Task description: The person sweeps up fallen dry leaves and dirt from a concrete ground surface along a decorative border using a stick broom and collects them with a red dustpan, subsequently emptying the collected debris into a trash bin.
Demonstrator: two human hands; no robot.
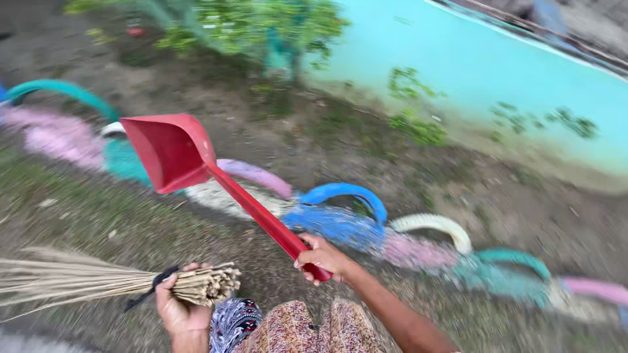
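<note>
Head view: two hands hold garden cleaning tools.
Left hand (180, 307) grasps the stick broom (98, 282); right hand (324, 258) is clenched around the red dustpan (171, 151) handle.

Dustpan (171, 151) lies right of the broom (98, 281).

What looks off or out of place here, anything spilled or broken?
Nothing stands out. The right hand holds the red dustpan by its long handle, the left hand grips the stick broom. Motion blur hides fine detail on the ground.
</note>
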